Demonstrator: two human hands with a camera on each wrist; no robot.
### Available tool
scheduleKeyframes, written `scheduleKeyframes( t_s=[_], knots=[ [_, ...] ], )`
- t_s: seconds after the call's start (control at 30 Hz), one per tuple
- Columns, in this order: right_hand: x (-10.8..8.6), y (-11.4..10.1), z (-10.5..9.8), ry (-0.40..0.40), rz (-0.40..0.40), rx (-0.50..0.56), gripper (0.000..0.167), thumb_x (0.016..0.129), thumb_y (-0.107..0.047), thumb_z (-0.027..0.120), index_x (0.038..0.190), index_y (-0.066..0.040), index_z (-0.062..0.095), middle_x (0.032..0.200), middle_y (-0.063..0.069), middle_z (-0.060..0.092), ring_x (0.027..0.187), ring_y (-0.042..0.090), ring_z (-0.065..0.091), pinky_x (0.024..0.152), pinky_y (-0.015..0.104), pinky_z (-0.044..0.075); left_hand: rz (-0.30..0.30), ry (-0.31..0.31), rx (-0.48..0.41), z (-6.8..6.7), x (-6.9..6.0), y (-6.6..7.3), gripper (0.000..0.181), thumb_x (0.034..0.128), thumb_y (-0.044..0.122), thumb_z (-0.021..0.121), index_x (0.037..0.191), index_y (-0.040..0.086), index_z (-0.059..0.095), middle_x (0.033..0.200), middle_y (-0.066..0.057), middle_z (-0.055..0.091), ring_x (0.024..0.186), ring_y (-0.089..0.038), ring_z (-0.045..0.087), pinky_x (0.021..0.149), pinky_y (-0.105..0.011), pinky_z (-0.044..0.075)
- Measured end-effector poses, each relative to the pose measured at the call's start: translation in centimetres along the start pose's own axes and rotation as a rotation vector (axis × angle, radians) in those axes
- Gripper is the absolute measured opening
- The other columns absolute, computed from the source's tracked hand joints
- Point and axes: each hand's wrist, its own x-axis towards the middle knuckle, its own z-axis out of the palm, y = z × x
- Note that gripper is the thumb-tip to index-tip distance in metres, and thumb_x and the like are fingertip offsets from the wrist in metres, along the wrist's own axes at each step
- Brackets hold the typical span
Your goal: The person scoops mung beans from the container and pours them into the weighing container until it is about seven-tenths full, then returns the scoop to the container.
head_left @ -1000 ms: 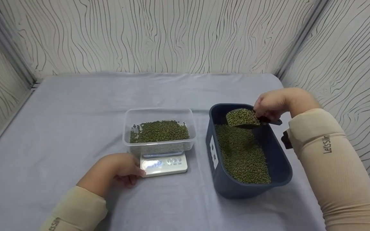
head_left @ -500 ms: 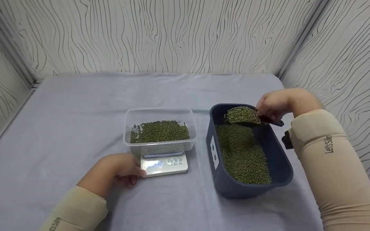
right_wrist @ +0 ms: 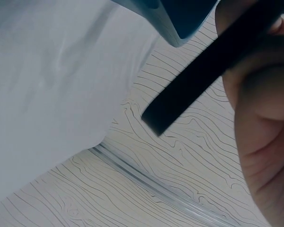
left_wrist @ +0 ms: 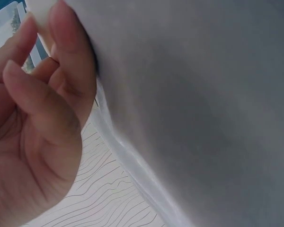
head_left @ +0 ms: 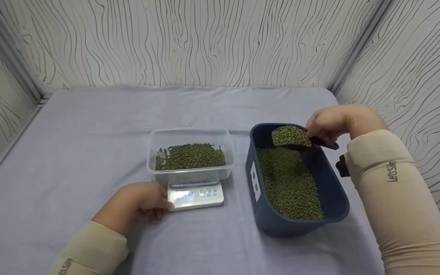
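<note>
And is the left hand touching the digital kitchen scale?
Touching: in the head view, the left hand has its thumb tip on the near left corner of the digital kitchen scale.

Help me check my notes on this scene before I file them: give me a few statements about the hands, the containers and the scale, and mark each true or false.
1. The right hand holds a dark scoop loaded with green beans above the blue bin. True.
2. The clear container rests on the white scale. True.
3. The clear container stands to the right of the blue bin. False: in the head view it stands to the left of it.
4. The left hand touches a near corner of the white scale. True.
5. The clear container is empty. False: green beans lie in it.
6. The blue bin lies tipped on its side. False: it stands upright.
</note>
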Motion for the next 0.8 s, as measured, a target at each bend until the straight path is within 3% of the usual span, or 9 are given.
scheduleKeyframes(
  t_s=[0.4, 0.8],
  knots=[
    [0.6, -2.6, 0.4, -0.001, -0.025, -0.028, 0.032, 0.089, -0.006, 0.041, 0.057, -0.012, 0.043, 0.049, -0.004, 0.041, 0.044, 0.007, 0.036, 0.048, 0.023, 0.037, 0.001, -0.002, -0.004, 0.1, 0.1, 0.0, 0.02, 0.0855, 0.025, 0.064, 0.08, 0.007, 0.06, 0.064, -0.005, 0.063, 0.054, -0.013, 0.061, 0.048, -0.024, 0.045],
    [2.6, -6.5, 1.5, -0.003, -0.06, -0.041, 0.036, 0.09, -0.004, 0.039, 0.055, -0.014, 0.032, 0.052, -0.004, 0.033, 0.047, 0.009, 0.03, 0.05, 0.022, 0.03, 0.012, -0.01, -0.03, 0.5, -0.1, 0.6, 0.018, 0.086, 0.023, 0.063, 0.08, 0.006, 0.059, 0.065, -0.006, 0.063, 0.053, -0.014, 0.059, 0.05, -0.026, 0.047]
  ],
)
